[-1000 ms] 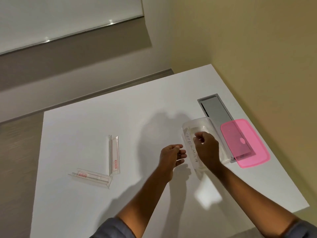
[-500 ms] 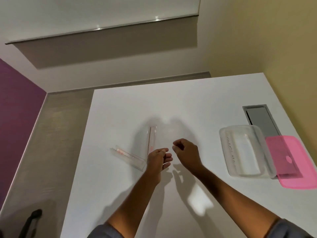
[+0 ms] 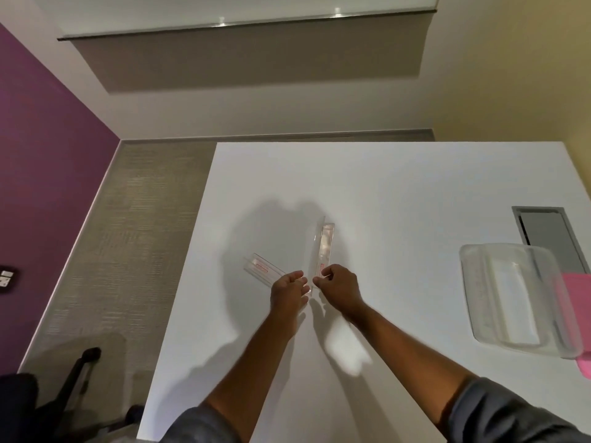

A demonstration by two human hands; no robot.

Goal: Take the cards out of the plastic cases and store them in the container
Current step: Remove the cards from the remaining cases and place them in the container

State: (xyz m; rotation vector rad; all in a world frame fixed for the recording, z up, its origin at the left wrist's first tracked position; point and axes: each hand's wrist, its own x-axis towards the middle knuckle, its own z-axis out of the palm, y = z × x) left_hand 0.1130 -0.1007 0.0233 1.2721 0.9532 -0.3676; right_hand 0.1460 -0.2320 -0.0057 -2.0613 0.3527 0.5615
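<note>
Two long clear plastic cases with small red labels lie on the white table (image 3: 399,187). One case (image 3: 324,247) points away from me; my right hand (image 3: 339,286) pinches its near end. The other case (image 3: 263,270) lies slanted to the left, its near end under the fingers of my left hand (image 3: 289,294). Whether that hand grips it I cannot tell. The clear container (image 3: 511,298) sits open at the right with a white stack inside. Its pink lid (image 3: 575,314) lies partly under its right edge.
A grey metal cable hatch (image 3: 543,231) is set into the table behind the container. The table's left edge drops to a carpeted floor, where a dark chair base (image 3: 80,369) stands. Walls rise close behind and to the right.
My right hand left the container and travelled left to the upright case. My left hand reached forward onto the slanted case. The view swung left, shifting the container to the right edge.
</note>
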